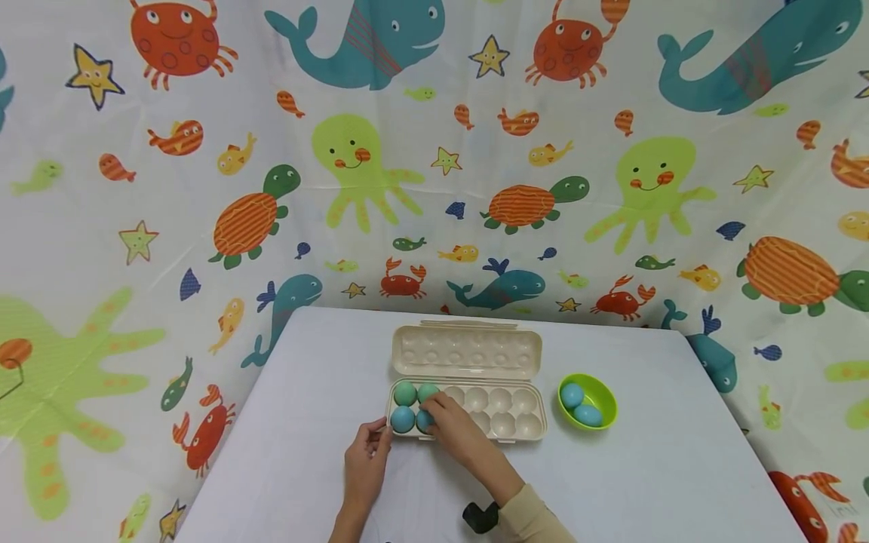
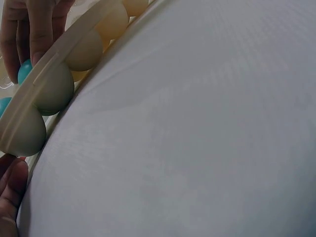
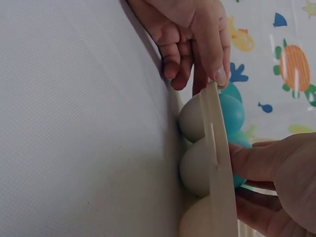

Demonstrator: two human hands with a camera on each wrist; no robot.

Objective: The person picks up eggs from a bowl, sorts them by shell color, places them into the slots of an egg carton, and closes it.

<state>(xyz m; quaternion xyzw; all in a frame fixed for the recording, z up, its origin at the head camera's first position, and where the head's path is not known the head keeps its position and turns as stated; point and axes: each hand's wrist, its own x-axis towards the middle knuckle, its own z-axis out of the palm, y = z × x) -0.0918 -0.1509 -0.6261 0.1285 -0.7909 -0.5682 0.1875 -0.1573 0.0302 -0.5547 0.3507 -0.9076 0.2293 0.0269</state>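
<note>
A beige egg carton lies with its lid folded back. Two green eggs sit in the back cups at its left end, and a blue egg fills the front left cup. My right hand reaches over the carton and grips a second blue egg in the neighbouring front cup; its fingers partly cover that egg. At the front left corner, my left hand pinches the carton's rim between thumb and fingers, which the right wrist view shows as well.
To the right of the carton stands a lime green bowl with two blue eggs in it. A white cloth covers the table. Behind hangs a curtain printed with sea animals. A black device sits at my right wrist.
</note>
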